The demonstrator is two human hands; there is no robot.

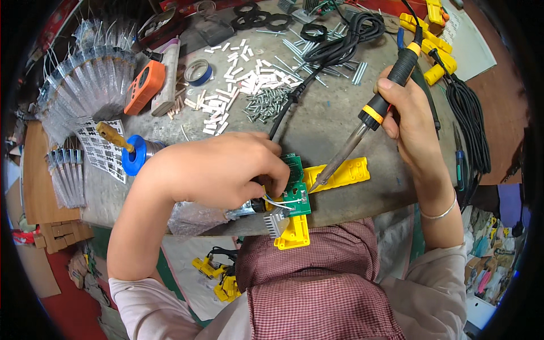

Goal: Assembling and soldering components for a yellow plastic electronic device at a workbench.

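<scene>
My right hand [409,107] grips a soldering iron [391,85] with a black and orange handle. Its tip points down at a green circuit board [297,195] near the table's front edge. White wires [283,202] run onto the board beside a grey finned heat sink [276,225]. Yellow plastic housing parts lie under and beside the board, one a long shell [345,174] to the right, the other a short piece [294,233] below. My left hand [226,170] is closed at the board's left side, fingers bent together; what they pinch is hidden. A black cable [292,99] runs behind this hand.
White ceramic pieces [260,76], screws [266,105] and metal rods cover the table's middle. Left stand a blue solder spool [134,156], an orange meter [145,86], tape [198,72] and bagged parts [85,85]. Coiled cables [467,113] and yellow housings [439,59] lie right.
</scene>
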